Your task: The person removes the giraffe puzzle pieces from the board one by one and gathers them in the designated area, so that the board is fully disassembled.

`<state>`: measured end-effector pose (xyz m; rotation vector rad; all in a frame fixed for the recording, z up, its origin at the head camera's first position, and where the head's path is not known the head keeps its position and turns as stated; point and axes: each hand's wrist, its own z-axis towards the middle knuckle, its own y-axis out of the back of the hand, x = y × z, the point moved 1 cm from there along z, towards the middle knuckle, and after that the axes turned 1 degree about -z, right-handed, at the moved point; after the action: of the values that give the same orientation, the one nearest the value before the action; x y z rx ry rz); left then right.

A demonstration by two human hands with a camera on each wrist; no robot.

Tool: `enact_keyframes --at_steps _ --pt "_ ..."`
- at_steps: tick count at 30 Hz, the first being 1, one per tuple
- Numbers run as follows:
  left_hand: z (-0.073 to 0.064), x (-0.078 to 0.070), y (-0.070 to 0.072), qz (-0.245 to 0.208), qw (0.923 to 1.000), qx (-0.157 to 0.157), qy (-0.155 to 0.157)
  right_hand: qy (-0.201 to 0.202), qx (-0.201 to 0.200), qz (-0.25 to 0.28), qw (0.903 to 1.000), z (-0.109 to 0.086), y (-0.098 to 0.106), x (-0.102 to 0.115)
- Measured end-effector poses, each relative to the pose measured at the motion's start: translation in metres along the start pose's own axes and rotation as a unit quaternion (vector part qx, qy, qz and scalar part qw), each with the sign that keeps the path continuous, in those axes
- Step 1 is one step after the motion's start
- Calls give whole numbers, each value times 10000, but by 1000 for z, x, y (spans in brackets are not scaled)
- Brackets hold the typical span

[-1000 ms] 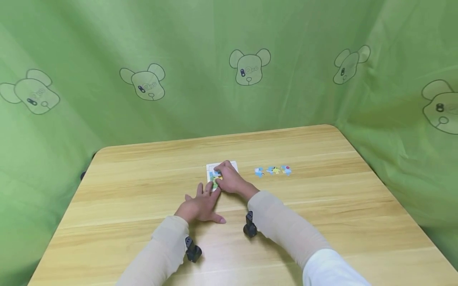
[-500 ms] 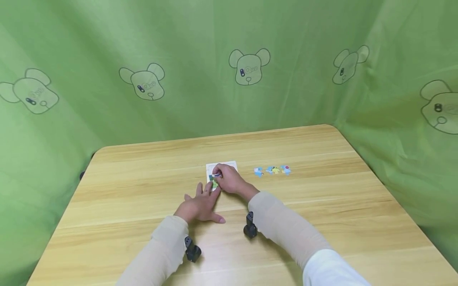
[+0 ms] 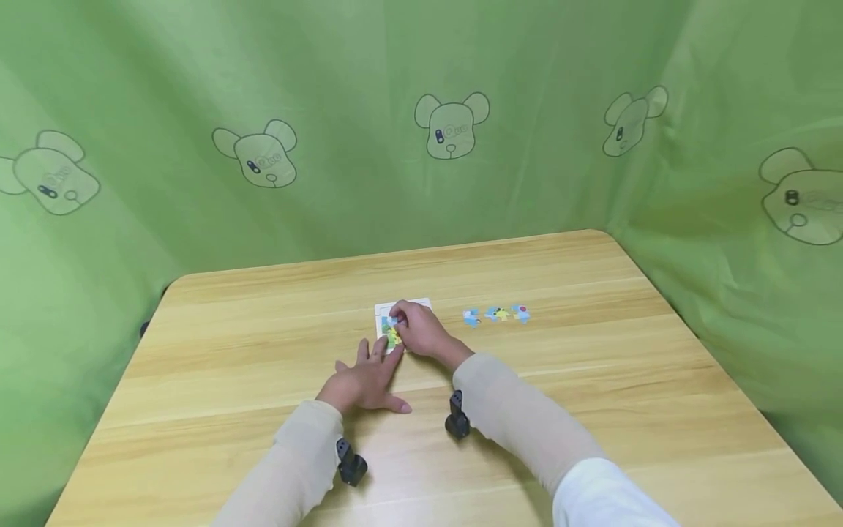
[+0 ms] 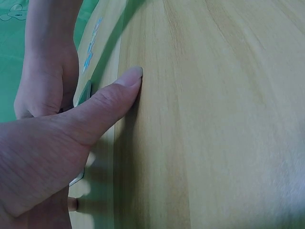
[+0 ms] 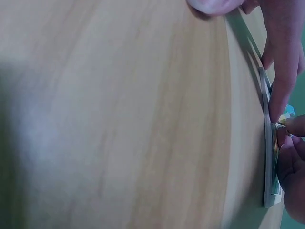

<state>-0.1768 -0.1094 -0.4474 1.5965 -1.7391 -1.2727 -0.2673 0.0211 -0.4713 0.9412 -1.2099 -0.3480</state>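
A small puzzle tray (image 3: pixel 379 310) with a white rim lies on the table, its picture part-filled in green, yellow and blue. My right hand (image 3: pixel 424 333) is over the tray's right side and covers much of it. Between its thumb and fingertips it pinches a puzzle piece (image 5: pixel 289 111), mostly hidden, with blue, white and yellow showing. My left hand (image 3: pixel 364 382) lies spread at the tray's near edge, fingertips on the rim. In the left wrist view its thumb (image 4: pixel 107 106) stretches out over the tabletop.
Several loose puzzle pieces (image 3: pixel 498 314), blue and yellow, lie in a row right of the tray. The wooden table (image 3: pixel 579 380) has a rounded far edge. Behind it hangs a green curtain (image 3: pixel 356 197) printed with bear heads. Both forearms carry black wrist cameras (image 3: pixel 457 417).
My right fingers have shifted slightly over the tray, and more of its yellow part shows than half a second ago. My left hand stays put. The head view has shifted a little.
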Motion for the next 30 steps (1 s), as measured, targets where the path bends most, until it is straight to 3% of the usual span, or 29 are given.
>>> enact_keyframes --at_steps 18,30 --pt "1 0 -2 -12 10000 -5 -13 158 32 246 9996 -3 4 -4" --pt "1 0 -3 24 10000 -38 -19 -5 89 187 9998 -11 14 -13"
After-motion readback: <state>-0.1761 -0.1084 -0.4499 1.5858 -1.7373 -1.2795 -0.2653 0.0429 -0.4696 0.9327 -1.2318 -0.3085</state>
